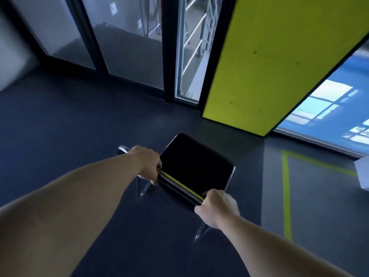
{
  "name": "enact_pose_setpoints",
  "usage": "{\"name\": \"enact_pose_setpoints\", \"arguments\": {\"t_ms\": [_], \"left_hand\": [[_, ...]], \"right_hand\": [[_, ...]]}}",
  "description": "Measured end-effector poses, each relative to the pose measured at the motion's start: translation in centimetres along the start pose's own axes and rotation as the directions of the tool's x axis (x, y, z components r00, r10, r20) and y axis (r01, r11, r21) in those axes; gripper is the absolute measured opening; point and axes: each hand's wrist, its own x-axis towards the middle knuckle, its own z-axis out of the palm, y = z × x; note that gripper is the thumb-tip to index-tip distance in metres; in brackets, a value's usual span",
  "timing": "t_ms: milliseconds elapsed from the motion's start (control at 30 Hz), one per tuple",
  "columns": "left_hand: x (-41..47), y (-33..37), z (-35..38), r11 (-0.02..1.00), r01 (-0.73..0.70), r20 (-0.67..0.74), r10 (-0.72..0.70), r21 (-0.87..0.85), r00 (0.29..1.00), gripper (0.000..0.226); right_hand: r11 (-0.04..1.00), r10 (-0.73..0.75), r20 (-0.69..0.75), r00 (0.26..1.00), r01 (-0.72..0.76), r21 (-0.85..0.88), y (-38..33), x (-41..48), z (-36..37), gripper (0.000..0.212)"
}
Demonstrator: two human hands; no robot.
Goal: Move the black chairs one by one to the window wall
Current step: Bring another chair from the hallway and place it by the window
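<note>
Two hands on one chair, and that is the whole story from the head camera. The left hand [147,164] wraps its fingers over the left end of the backrest's top rail [179,183]. The right hand [216,206] curls round the right end of the same rail. Both are gripping firmly, bare forearms reaching in from the bottom corners.

The black chair [196,164] sits right in the middle of the frame, seen from above and behind, its dark seat pointing away from the person towards the glass. Under the rail, chrome legs [200,230] show, one below each hand, and a short chrome tube [122,149] pokes out beyond the left wrist. Whether the feet touch the ground I cannot tell. Beneath it all lies the dark grey floor [79,120].

Ahead, across the top, is the window wall [127,47]: tall panes in black frames, with a pale metal railing [196,33] visible through the glass. The chair is short of that wall, with a stretch of floor between them.

Just beyond the seat and to the right stands a broad yellow-green pillar [259,66]. Right of the pillar is a glossy blue surface [329,108] carrying bright window reflections. On the near right, yellow tape lines [286,196] are marked on the floor, and a white object [362,172] is cut off at the edge, too little of it showing to name
</note>
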Motion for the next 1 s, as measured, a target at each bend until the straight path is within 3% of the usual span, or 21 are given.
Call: {"name": "enact_pose_setpoints", "arguments": {"t_ms": [167,333,500,833,1000], "left_hand": [[-6.0,1.2,4.7,0.978,0.149,0.016,-0.148,-0.148,0.989,0.029],[-12.1,3.8,10.3,0.913,0.284,0.027,-0.289,-0.294,0.957,0.035],[-16.7,7.4,14.5,0.85,0.361,0.029,-0.379,-0.384,0.925,0.039],[-21.3,13.9,17.9,0.761,0.488,0.062,-0.514,-0.427,0.855,0.044],[-22.7,17.3,18.9,0.667,0.573,0.124,-0.594,-0.476,0.795,0.046]], "right_hand": [[0.982,-0.159,0.05,0.986,0.163,-0.1,0.4,-1.8,1.2,0.012],[0.929,-0.3,0.148,0.942,0.324,-0.179,0.9,-4.0,2.4,0.035],[0.861,-0.383,0.234,0.894,0.437,-0.261,1.4,-6.1,2.9,0.009],[0.721,-0.52,0.323,0.791,0.609,-0.331,3.3,-7.6,3.5,0.01],[0.632,-0.59,0.38,0.713,0.7,-0.332,4.4,-7.7,3.1,0.022]]}}
